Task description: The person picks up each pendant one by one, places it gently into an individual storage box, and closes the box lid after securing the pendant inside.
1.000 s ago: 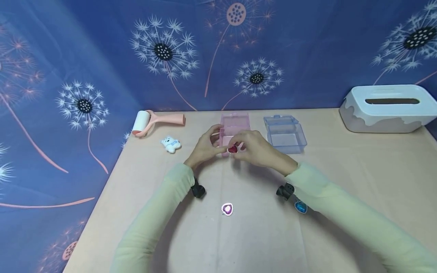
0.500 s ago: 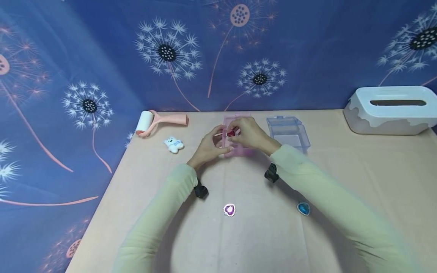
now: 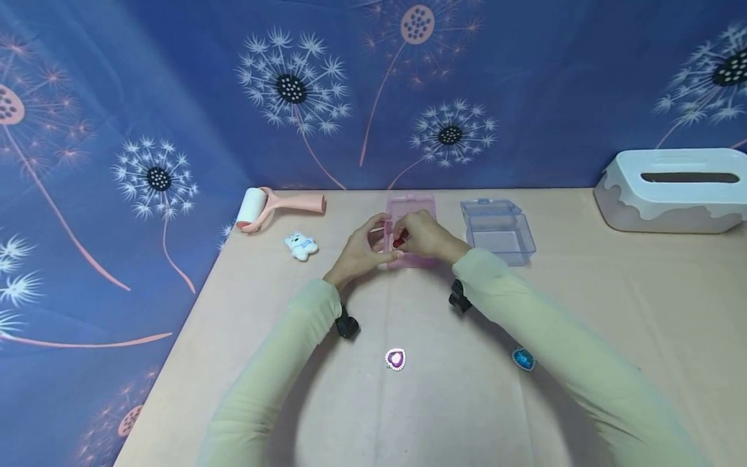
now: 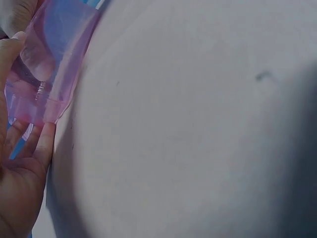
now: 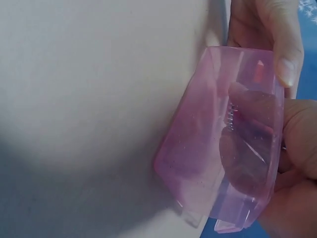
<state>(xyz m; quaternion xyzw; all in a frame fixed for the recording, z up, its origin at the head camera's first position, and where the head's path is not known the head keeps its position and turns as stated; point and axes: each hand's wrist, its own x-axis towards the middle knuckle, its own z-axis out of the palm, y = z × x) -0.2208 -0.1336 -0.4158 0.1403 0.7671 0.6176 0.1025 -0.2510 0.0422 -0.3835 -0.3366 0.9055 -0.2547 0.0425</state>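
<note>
A pink clear plastic box (image 3: 412, 206) stands open near the back of the table. My left hand (image 3: 357, 251) holds it at its left side, with the thumb at the front rim and the fingers on the side wall. Inside it, my right hand (image 3: 430, 235) pinches a red heart-shaped gem (image 3: 399, 242) with a beaded edge. The right fingertips show through the pink wall (image 5: 190, 134) in the right wrist view, with the gem partly hidden behind them. Nearer me lie a purple heart gem (image 3: 395, 359) and a blue heart gem (image 3: 523, 359), the latter beside my right sleeve.
To the right of the pink box stands an open blue clear box (image 3: 500, 240). A white tissue box (image 3: 671, 194) is at the far right. A lint roller (image 3: 280, 206) and a small white bear figure (image 3: 301, 246) lie at the left, before a blue dandelion-print cloth (image 3: 327, 78).
My right hand has carried the red heart gem from the front edge of the pink box to inside it, then lowered it. The left hand keeps its hold on the box.
</note>
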